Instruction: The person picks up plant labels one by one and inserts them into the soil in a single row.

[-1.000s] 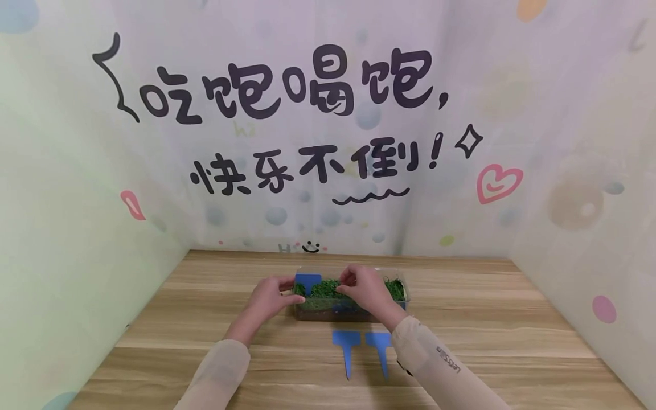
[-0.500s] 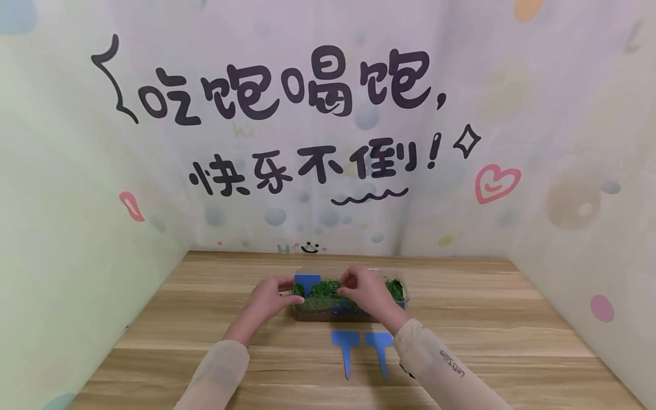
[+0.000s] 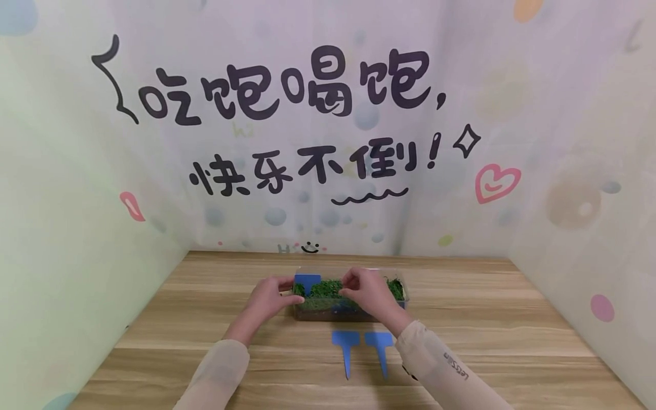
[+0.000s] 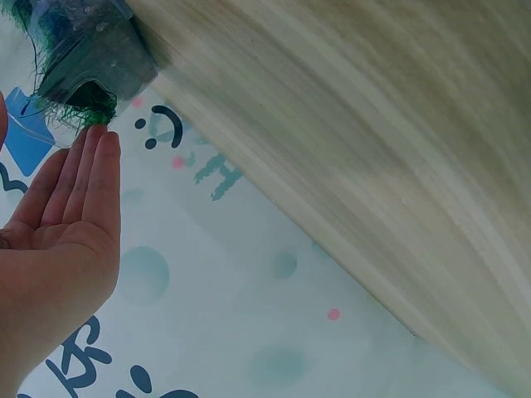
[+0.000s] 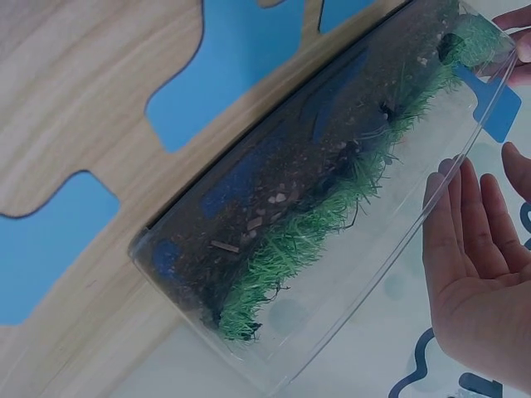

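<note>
A clear plastic box (image 3: 328,314) holds dark soil with green grass (image 3: 325,289) along its top. Around its left end my left hand (image 3: 266,297) grips it, thumb at the front wall and fingers at the back corner; in the left wrist view those fingers look quite straight. Inside that end a blue plant label (image 3: 307,282) stands upright in the soil. Over the middle of the grass is my right hand (image 3: 366,287), its fingers bent loosely. The right wrist view shows its thumb apart from the fingers (image 5: 477,220), with nothing visible between them.
Two blue T-shaped plant labels (image 3: 347,347) lie side by side on the wooden table (image 3: 205,319) before the box, points toward me. A printed cloth wall (image 3: 328,228) rises behind the table, with side walls left and right.
My right hand has shifted very slightly at the grass. The left hand, box and loose labels look unchanged.
</note>
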### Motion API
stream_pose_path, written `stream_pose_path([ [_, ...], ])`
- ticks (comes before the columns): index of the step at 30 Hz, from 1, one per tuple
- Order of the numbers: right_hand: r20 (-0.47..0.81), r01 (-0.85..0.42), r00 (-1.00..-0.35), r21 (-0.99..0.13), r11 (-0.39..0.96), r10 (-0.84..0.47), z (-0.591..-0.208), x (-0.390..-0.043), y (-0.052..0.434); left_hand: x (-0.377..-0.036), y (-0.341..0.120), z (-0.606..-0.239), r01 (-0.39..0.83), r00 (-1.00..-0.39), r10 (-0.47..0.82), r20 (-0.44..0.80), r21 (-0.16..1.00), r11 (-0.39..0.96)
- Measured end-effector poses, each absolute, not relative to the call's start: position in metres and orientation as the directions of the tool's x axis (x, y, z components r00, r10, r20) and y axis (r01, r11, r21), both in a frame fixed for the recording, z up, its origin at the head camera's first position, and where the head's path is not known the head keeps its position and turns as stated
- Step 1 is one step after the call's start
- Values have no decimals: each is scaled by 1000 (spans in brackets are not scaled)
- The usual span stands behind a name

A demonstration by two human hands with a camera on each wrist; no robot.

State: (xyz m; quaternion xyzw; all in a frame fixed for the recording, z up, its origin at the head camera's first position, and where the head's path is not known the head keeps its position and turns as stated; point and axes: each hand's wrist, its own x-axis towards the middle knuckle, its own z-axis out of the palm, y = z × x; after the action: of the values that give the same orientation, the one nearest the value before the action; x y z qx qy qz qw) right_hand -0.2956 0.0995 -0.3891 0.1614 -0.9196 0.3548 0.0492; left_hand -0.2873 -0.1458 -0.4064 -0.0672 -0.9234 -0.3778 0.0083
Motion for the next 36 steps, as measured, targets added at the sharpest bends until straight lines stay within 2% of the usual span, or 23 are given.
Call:
stream_pose_path([
  [36,186,-315,-948,-651,691,-257,-384,-286,108,-286,-145,-405,98,-994,106,32,691,716],
])
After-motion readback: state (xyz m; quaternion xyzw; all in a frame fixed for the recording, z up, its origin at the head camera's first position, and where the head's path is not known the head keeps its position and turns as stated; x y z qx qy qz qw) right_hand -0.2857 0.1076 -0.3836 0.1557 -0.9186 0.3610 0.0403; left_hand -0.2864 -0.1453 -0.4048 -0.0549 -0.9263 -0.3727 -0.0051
